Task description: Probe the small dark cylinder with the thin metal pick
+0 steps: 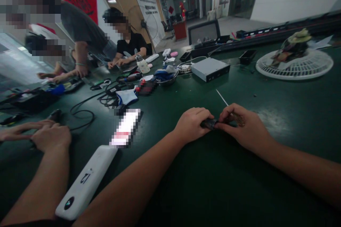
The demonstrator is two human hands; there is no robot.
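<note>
Over the dark green table (183, 170), my left hand (192, 124) is closed round a small black part (211, 124). My right hand (246, 126) meets it from the right, its thumb and index finger pinched at the part's end. A screwdriver lies in that same hand: its amber, see-through handle (238, 118) shows at the palm and its thin metal shaft (222, 97) points up and to the left, away from the black part. The fingertips hide much of the black part.
A white power bank (86, 182) and a lit phone (125, 127) lie left of my left forearm. Another person's hands (52, 136) are at the far left. Beyond are a grey metal box (210, 69), a white fan grille (295, 65), cables (87, 113) and seated people.
</note>
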